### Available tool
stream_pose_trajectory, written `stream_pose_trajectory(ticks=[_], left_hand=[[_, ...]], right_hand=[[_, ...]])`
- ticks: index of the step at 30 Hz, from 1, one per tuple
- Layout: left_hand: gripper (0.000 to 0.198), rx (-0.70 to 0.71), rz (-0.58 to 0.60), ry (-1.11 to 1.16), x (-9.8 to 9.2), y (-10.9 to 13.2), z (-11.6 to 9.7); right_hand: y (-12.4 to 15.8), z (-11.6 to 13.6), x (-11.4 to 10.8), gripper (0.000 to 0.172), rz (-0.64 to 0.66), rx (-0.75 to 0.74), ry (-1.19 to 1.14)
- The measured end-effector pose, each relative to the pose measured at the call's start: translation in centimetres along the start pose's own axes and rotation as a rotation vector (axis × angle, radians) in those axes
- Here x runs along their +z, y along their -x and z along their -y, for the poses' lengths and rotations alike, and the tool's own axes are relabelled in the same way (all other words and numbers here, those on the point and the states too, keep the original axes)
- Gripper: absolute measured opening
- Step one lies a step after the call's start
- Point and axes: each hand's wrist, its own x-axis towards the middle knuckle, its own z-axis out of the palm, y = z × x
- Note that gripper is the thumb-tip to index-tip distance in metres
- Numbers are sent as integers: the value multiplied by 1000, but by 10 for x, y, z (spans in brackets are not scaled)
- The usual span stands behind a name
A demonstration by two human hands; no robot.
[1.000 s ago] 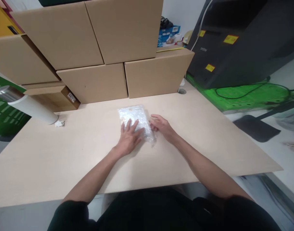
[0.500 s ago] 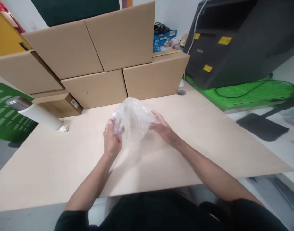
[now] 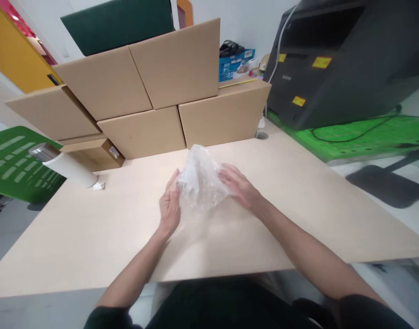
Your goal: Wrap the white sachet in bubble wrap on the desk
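A crumpled, see-through plastic bag [image 3: 202,178] stands bunched up over the middle of the pale wooden table [image 3: 127,246]. My left hand [image 3: 170,204] is at its left side, fingers pointing up and away, with the fingertips at the plastic. On the other side my right hand [image 3: 239,185] presses its fingers against the bag, partly behind the clear film. The bag sits between both hands. Whether anything is inside it cannot be made out.
Cardboard boxes [image 3: 137,135] are stacked along the table's back edge. At the left lie a white bottle [image 3: 70,169], a small white scrap [image 3: 98,186] and a green crate [image 3: 17,164]. A black printer [image 3: 312,87] stands at the right on a green surface [image 3: 367,141].
Both hands and the bag have shifted slightly right in the picture. My left hand's fingers have loosened and straightened beside the bag. The whole view has shifted a little.
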Motion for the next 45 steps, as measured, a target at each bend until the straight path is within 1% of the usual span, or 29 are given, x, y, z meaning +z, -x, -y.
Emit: stream_pose_trajectory(ticks=[2, 3, 6, 7, 8, 10, 12, 14, 15, 17, 19, 20, 21, 22, 24, 25, 26, 28, 30, 32, 34, 35, 36, 37, 39, 41, 43, 44, 45], left_hand=[[40, 46, 28, -42, -1, 4, 2], [39, 68, 56, -58, 0, 7, 3], [36, 103, 146, -44, 7, 14, 3], [37, 90, 146, -20, 9, 14, 2], [37, 58, 118, 18, 10, 14, 2], [41, -38, -17, 133, 6, 10, 0], [44, -116, -175, 252, -5, 5, 0], [45, -173, -257, 285, -23, 4, 4], [48, -200, -275, 253, -33, 6, 7], [66, -236, -277, 82, -53, 14, 15], [88, -192, -242, -204, -69, 23, 22], [89, -136, -199, -364, -74, 27, 24], [81, -68, -134, -511, -78, 29, 25], [65, 2, -62, -624, -81, 30, 25], [30, 109, 16, -725, -86, 27, 21], [21, 124, -4, -715, -89, 24, 19], [18, 106, -67, -665, -93, 21, 17], [23, -12, -262, -473, -103, 18, 15], [39, -173, -413, -258, -118, 21, 16], [62, -313, -501, -155, -133, 32, 18], [78, -394, -581, -209, -146, 45, 20], [83, -390, -626, -275, -150, 52, 20], [85, -349, -664, -368, -152, 58, 18], [85, -270, -687, -484, -152, 62, 16], [75, -57, -667, -731, -149, 67, 10], [52, 82, -567, -903, -143, 66, 3], [35, 84, -403, -931, -138, 60, -1], [31, 44, -306, -899, -135, 56, -1], [31, -13, -212, -848, -133, 52, -1]], right_hand=[[4, 3, 2, 72, 59, 34, -6], [7, 2, 4, 77, 87, 36, 14], [10, -6, 9, 101, 106, -14, 133], [9, -9, 10, 107, 93, -35, 170], [7, -12, 9, 109, 77, -48, 202], [2, -14, 7, 105, 39, -52, 240], [-4, -11, 2, 99, -8, -45, 235], [-7, -5, -3, 95, -42, -57, 202], [-8, -3, -5, 93, -50, -73, 189], [-9, -2, -8, 89, -46, -113, 183], [-10, -4, -9, 84, -37, -153, 208], [-10, -6, -10, 82, -35, -170, 228], [-11, -8, -12, 81, -35, -190, 249], [-13, -9, -14, 81, -40, -216, 272], [-17, -10, -19, 81, -66, -279, 319], [-19, -10, -22, 82, -93, -307, 341], [-20, -9, -25, 83, -126, -326, 362], [-23, -5, -32, 85, -196, -326, 394], [-25, -3, -38, 88, -249, -278, 411], [-26, -3, -43, 92, -275, -221, 431], [-28, -4, -49, 93, -281, -181, 466], [-29, -4, -52, 92, -273, -167, 494], [-30, -4, -55, 90, -260, -156, 535], [-30, -4, -58, 86, -249, -155, 596], [-28, 0, -59, 76, -283, -220, 778], [-20, 6, -51, 66, -384, -402, 963], [-9, 10, -35, 58, -433, -606, 1026], [-3, 10, -24, 53, -393, -657, 1003], [1, 8, -13, 48, -314, -649, 963]])
